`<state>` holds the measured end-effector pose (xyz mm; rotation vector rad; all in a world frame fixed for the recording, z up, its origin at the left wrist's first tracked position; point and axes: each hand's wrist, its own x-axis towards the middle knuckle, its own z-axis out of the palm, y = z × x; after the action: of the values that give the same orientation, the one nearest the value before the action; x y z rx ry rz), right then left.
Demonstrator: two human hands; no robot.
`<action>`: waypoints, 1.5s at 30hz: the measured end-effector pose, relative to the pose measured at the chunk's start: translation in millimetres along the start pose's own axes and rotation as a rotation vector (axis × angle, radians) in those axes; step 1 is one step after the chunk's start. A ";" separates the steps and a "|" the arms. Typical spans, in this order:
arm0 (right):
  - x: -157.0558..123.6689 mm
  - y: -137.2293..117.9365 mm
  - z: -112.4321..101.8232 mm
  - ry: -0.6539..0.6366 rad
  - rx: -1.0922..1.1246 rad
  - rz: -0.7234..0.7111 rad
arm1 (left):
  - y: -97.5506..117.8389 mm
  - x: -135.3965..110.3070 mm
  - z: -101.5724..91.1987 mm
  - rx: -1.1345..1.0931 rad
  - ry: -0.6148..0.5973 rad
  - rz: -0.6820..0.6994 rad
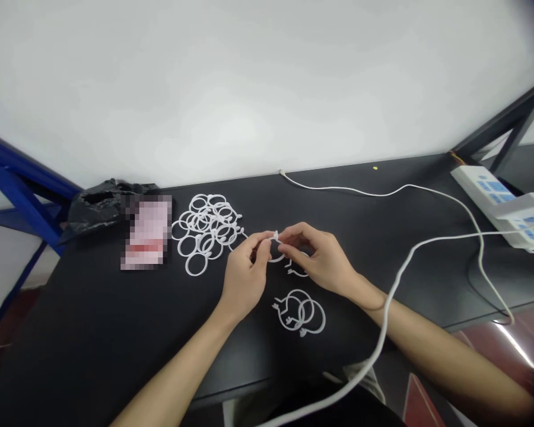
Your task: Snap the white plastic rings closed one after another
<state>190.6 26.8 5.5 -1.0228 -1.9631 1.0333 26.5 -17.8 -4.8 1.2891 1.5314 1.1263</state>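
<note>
While held above the black table [115, 332], one white ring [276, 256] is pinched by fingertips of left hand [244, 276] and right hand [323, 258].

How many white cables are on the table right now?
2. The thin white cable runs from the table's back edge, curving right to the front edge. The thick white cable rises from the near edge across the right forearm toward the power strip. None seem hidden.

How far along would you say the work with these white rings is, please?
Early on, it seems. Done: a small cluster of about four rings lies set apart near the person. In hand: the left hand and right hand pinch one ring at its clasp. Left: the much larger pile, farther back on the left, looks untouched.
</note>
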 end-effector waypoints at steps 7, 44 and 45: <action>-1.9 1.5 -0.3 0.012 0.049 0.018 | 1.3 -0.5 -2.9 0.019 0.029 0.012; -1.0 3.8 -4.7 0.086 -0.120 -0.048 | -10.4 -1.4 -2.4 0.634 -0.013 0.619; -1.1 4.0 -4.8 0.084 -0.132 -0.056 | -10.2 -1.5 -2.2 0.620 -0.024 0.619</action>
<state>196.4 28.9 4.0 -1.0580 -2.0009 0.8260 21.9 -20.4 -13.9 2.3007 1.5662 1.0082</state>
